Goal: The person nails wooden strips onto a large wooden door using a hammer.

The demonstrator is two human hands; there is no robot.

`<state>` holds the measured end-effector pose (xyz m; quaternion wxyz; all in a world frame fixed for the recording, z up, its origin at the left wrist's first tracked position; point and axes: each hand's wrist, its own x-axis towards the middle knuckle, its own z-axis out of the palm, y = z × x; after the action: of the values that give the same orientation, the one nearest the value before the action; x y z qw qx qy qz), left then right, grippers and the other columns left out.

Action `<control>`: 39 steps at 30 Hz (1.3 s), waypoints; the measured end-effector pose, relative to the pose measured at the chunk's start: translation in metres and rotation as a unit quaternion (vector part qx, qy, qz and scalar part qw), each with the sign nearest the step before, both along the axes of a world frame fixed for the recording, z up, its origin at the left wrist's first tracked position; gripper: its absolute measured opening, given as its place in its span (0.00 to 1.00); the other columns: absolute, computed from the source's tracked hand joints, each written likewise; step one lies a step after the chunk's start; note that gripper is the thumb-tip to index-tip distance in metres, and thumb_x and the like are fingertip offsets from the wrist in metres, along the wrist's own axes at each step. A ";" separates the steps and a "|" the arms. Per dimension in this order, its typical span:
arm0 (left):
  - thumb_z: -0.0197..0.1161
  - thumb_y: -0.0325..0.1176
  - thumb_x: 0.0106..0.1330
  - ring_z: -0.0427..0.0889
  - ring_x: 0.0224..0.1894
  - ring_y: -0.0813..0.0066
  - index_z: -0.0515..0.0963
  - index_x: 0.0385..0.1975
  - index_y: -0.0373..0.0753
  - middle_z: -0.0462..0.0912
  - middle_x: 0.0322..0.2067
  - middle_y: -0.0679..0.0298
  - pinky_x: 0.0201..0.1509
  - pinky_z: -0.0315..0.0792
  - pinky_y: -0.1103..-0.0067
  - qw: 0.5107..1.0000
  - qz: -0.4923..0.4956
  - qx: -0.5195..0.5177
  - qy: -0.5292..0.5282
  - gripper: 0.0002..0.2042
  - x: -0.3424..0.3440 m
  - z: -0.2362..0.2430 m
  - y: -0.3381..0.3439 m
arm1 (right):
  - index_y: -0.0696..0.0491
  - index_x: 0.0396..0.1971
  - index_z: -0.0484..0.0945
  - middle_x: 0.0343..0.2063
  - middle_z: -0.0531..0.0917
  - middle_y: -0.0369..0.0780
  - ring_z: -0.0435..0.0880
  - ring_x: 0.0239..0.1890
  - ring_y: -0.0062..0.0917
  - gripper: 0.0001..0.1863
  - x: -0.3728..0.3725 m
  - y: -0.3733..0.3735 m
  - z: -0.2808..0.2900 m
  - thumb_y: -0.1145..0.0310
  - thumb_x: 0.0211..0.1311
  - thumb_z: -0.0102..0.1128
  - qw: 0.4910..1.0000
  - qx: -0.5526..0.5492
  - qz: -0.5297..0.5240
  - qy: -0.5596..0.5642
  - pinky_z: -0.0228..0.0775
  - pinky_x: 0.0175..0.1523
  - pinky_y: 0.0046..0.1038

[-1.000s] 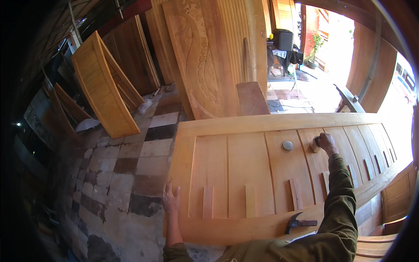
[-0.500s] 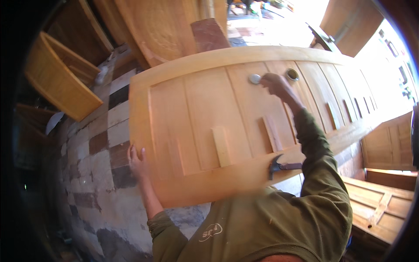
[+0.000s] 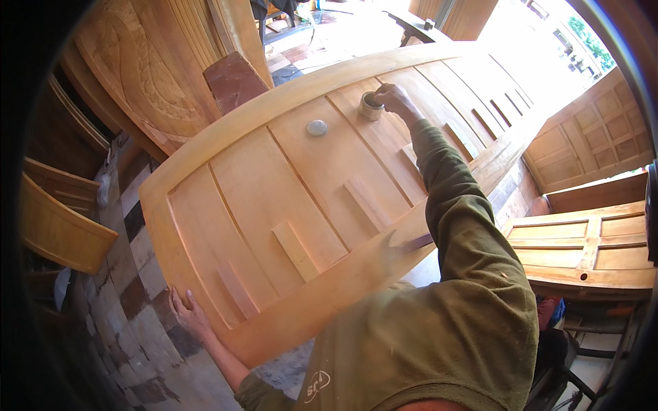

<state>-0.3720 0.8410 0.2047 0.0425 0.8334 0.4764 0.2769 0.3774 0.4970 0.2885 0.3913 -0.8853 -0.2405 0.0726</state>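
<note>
A large wooden door panel [image 3: 226,198] lies flat before me. My left hand [image 3: 190,316] rests on its near left edge, fingers apart. Toward the far side, my right hand [image 3: 397,99] has its fingers closed at the rim of a small open can [image 3: 371,109]; the fingertips are partly hidden there. A round pale lid-like disc [image 3: 317,127] lies on the door to the left of the can. Closer to me a hammer [image 3: 415,244], blurred, sits on the near rail, partly covered by my right sleeve.
Several wood strips [image 3: 296,252] lie on the door's grooved panels. Behind it stand a carved wooden door [image 3: 147,75] and a reddish-brown block [image 3: 234,82]. More panelled doors [image 3: 582,240] are at the right. A curved wooden piece [image 3: 65,226] stands on the tiled floor at the left.
My right hand has moved from beside the disc to the can. My left hand stays on the door's edge. The whole view has shifted and turned.
</note>
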 end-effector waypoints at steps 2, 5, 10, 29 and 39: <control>0.60 0.50 0.80 0.76 0.68 0.45 0.77 0.69 0.34 0.76 0.67 0.45 0.71 0.72 0.59 1.000 0.001 -0.013 -0.004 0.28 0.000 0.005 -0.002 | 0.60 0.39 0.91 0.25 0.89 0.44 0.87 0.22 0.26 0.19 0.001 0.004 -0.005 0.58 0.59 0.71 1.000 -0.006 -0.002 0.015 0.81 0.33 0.32; 0.59 0.50 0.81 0.76 0.68 0.46 0.77 0.69 0.34 0.76 0.67 0.45 0.71 0.72 0.59 1.000 0.001 -0.017 -0.008 0.28 0.003 0.009 -0.004 | 0.58 0.39 0.91 0.25 0.89 0.43 0.86 0.23 0.25 0.18 0.009 -0.003 -0.009 0.59 0.57 0.72 1.000 0.016 -0.006 0.015 0.80 0.32 0.31; 0.59 0.51 0.81 0.77 0.68 0.45 0.77 0.68 0.33 0.77 0.67 0.44 0.71 0.72 0.59 1.000 -0.007 -0.005 -0.008 0.28 0.003 0.008 -0.002 | 0.56 0.38 0.92 0.26 0.89 0.38 0.81 0.22 0.19 0.16 0.013 -0.013 -0.012 0.60 0.56 0.75 0.995 0.089 -0.003 0.041 0.75 0.29 0.27; 0.59 0.50 0.81 0.76 0.68 0.44 0.76 0.69 0.32 0.76 0.68 0.43 0.71 0.72 0.58 1.000 0.005 -0.017 0.014 0.28 0.004 0.015 -0.008 | 0.58 0.41 0.91 0.27 0.88 0.39 0.80 0.23 0.17 0.15 -0.017 -0.005 -0.002 0.67 0.57 0.70 0.980 0.167 0.009 0.111 0.66 0.25 0.22; 0.59 0.50 0.81 0.76 0.69 0.45 0.75 0.69 0.32 0.76 0.68 0.43 0.72 0.71 0.58 1.000 0.002 -0.024 0.016 0.29 0.007 0.016 -0.008 | 0.54 0.46 0.92 0.33 0.91 0.36 0.83 0.27 0.16 0.19 -0.023 -0.014 0.012 0.57 0.61 0.73 0.985 0.112 -0.003 0.132 0.65 0.27 0.19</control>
<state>-0.3654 0.8332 0.2206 0.0541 0.8357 0.4848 0.2523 0.3542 0.4833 0.3003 0.5164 -0.8192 -0.1910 0.1602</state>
